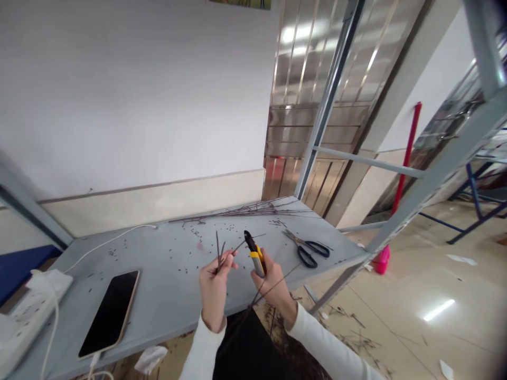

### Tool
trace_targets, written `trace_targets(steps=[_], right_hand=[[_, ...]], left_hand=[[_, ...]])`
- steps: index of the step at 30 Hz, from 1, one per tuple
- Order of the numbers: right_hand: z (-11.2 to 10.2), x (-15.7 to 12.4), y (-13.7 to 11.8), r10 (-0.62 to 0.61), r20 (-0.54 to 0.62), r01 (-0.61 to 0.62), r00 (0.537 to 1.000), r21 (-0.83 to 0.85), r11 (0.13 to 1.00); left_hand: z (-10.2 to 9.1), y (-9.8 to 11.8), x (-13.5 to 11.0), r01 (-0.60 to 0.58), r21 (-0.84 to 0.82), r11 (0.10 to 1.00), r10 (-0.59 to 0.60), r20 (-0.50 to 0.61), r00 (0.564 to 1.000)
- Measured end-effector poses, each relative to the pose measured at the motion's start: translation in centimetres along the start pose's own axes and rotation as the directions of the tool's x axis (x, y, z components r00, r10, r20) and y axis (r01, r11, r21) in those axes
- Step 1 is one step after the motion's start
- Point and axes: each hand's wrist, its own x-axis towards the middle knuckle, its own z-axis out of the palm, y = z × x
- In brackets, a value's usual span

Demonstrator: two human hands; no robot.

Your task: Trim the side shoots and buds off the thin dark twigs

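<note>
My left hand (217,272) pinches several thin brown twigs (218,250), some standing up above the fingers and one reaching right toward the cutter. In my right hand (273,279) is a pair of cutting pliers (256,256) with yellow and grey handles, its black jaws pointing up and left by the tip of that twig. I cannot tell whether the jaws touch it. More long twigs cross below the right hand and over the dark cloth on my lap. Scissors (304,246) with dark handles lie on the grey table (166,295), right of the pliers.
A bundle of long twigs (237,212) lies along the table's back edge. Short cut bits are scattered over the surface. A phone (110,311) on a cable and a white power strip (34,316) occupy the left side. A metal frame post (330,105) rises at the right rear.
</note>
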Motion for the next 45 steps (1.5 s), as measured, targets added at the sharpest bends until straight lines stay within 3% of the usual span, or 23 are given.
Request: trace_targets(steps=[2,4,6,9,13,14,17,21,23,25,27,30,33,35,37,40,43,45], right_hand=[[0.4,-0.2,0.2,0.053,0.074,-0.069,0.996,0.229,0.971],[0.7,-0.4,0.3,0.100,0.215,-0.191,0.971,0.459,0.868],[0.7,-0.5,0.2,0.111,0.368,-0.317,0.923,0.569,0.759],[0.2,-0.6,-0.3,0.046,0.554,-0.447,0.831,0.617,0.648],[-0.7,-0.1,-1.2,-0.184,0.741,-0.685,0.646,0.669,0.289],[-0.8,0.1,-1.2,-0.232,0.762,-0.726,0.604,0.647,0.233],[-1.1,0.6,-0.8,-0.324,0.808,-0.804,0.492,0.564,0.188],[-1.7,0.9,-0.3,-0.348,0.839,-0.840,0.419,0.503,0.202],[-2.0,0.9,-0.3,-0.308,0.844,-0.820,0.439,0.516,0.246],[-2.2,0.9,-0.3,-0.250,0.828,-0.758,0.501,0.560,0.336],[-2.4,0.9,-0.2,-0.196,0.786,-0.651,0.587,0.602,0.462],[-2.6,1.1,-0.1,-0.129,0.637,-0.393,0.760,0.607,0.690],[-2.8,1.3,-0.2,-0.116,0.417,-0.089,0.901,0.441,0.893],[-2.9,1.4,-0.2,-0.137,0.275,0.078,0.952,0.214,0.974],[-3.1,1.6,-0.1,-0.193,0.136,0.200,0.972,-0.047,0.979],[-3.7,2.2,0.4,-0.303,0.005,0.283,0.953,-0.375,0.883],[-4.8,2.9,0.9,-0.372,0.038,0.334,0.927,-0.535,0.776],[-5.4,3.2,0.9,-0.380,0.125,0.388,0.917,-0.507,0.770]], left_hand=[[-0.2,0.0,0.1,0.025,-0.003,1.000,-0.025,0.026,0.999],[-0.4,0.0,0.3,0.027,-0.015,1.000,-0.027,0.023,0.999],[-0.7,0.0,0.6,0.028,-0.041,0.999,-0.027,0.014,1.000],[-0.9,0.0,1.0,0.044,-0.071,0.996,-0.042,0.028,0.999],[-0.7,-0.4,0.8,0.069,-0.064,0.996,-0.063,0.088,0.994],[-0.7,-0.6,0.7,0.069,-0.064,0.996,-0.063,0.093,0.994],[-0.6,-1.4,0.4,0.042,-0.055,0.998,-0.037,0.094,0.995],[-0.8,-2.2,0.5,-0.004,0.006,1.000,0.003,0.122,0.993],[-0.9,-2.3,0.6,-0.026,0.034,0.999,0.022,0.130,0.991],[-0.9,-2.3,0.5,-0.053,0.054,0.997,0.045,0.137,0.990],[-0.9,-2.2,0.5,-0.074,0.065,0.995,0.065,0.139,0.988],[-0.8,-1.8,0.4,-0.082,0.071,0.994,0.070,0.147,0.987],[-0.8,-1.4,0.4,-0.064,0.065,0.996,0.052,0.178,0.983],[-0.8,-1.3,0.4,-0.036,0.056,0.998,0.024,0.199,0.980],[-0.9,-1.2,0.2,0.007,0.041,0.999,-0.016,0.215,0.977],[-1.3,-0.9,0.1,0.052,0.019,0.998,-0.054,0.214,0.975],[-2.1,-0.4,0.4,0.071,0.024,0.997,-0.074,0.220,0.973],[-2.5,0.0,0.9,0.073,0.042,0.996,-0.080,0.231,0.970]])
